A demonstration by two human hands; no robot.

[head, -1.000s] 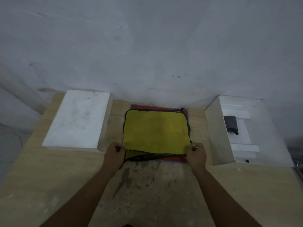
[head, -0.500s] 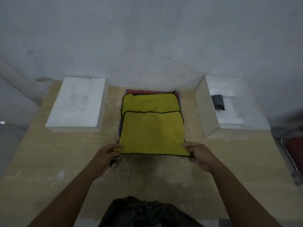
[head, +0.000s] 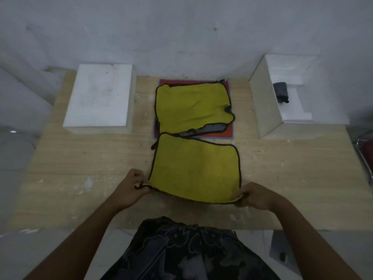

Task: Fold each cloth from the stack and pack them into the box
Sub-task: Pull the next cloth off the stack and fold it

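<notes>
A yellow cloth (head: 193, 168) with black trim lies spread on the wooden table (head: 84, 170), drawn toward me off the stack (head: 191, 106). My left hand (head: 129, 190) pinches its near left corner and my right hand (head: 256, 197) pinches its near right corner, lifting the near edge slightly. The stack at the back holds another rumpled yellow cloth on top, with grey, red and blue cloths showing beneath. The open white box (head: 262, 102) stands at the right, with a dark folded cloth (head: 281, 93) inside it.
A white box lid (head: 101, 96) lies at the back left of the table. A grey wall runs behind the table. A chair frame (head: 365, 156) shows at the far right edge. My dark patterned clothing fills the bottom centre.
Both hands have pulled the top yellow cloth off the stack toward me, onto the bare table. A second yellow cloth on the stack is now uncovered and rumpled.
</notes>
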